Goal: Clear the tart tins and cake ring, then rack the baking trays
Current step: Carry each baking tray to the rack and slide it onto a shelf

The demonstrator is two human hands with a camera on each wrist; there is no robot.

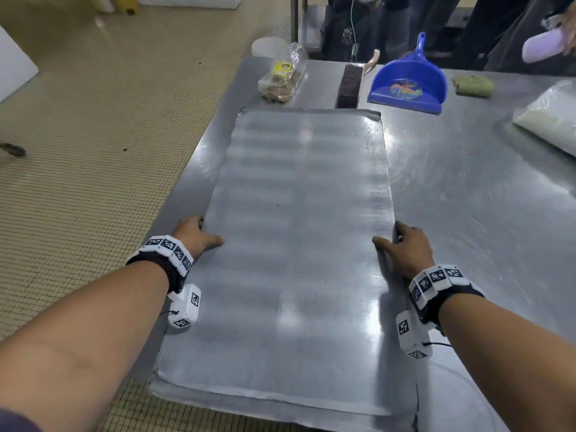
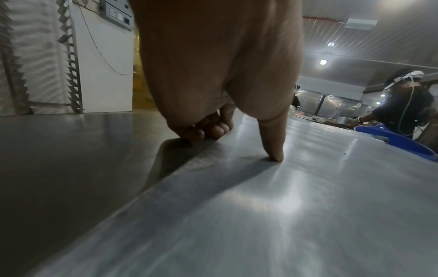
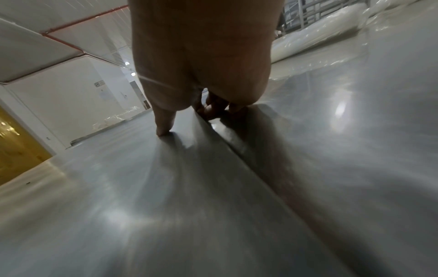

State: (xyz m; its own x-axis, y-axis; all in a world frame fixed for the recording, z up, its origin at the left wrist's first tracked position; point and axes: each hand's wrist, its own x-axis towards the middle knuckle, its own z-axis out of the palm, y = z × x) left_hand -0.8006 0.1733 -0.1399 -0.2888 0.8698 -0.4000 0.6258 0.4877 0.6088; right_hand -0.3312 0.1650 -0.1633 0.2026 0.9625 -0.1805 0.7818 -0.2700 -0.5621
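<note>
A large flat steel baking tray (image 1: 299,229) lies lengthwise on the steel table (image 1: 467,213), with the rim of a second tray (image 1: 280,410) showing under its near end. My left hand (image 1: 196,233) grips the tray's left long edge, thumb on top and fingers curled over the edge. My right hand (image 1: 405,244) grips the right long edge the same way. The left wrist view shows the thumb (image 2: 272,148) pressed on the tray (image 2: 284,206) and the fingers (image 2: 203,131) tucked at its edge. In the right wrist view the right hand (image 3: 201,75) pinches the tray's (image 3: 142,187) rim.
At the table's far end lie a blue dustpan (image 1: 408,79), a dark brush (image 1: 347,85), a clear bag (image 1: 280,79), a green cloth (image 1: 473,85) and a plastic bag of white stuff (image 1: 551,120). People stand behind the table. A toothed tray rack (image 2: 71,65) stands to the left, across the tiled floor (image 1: 93,151).
</note>
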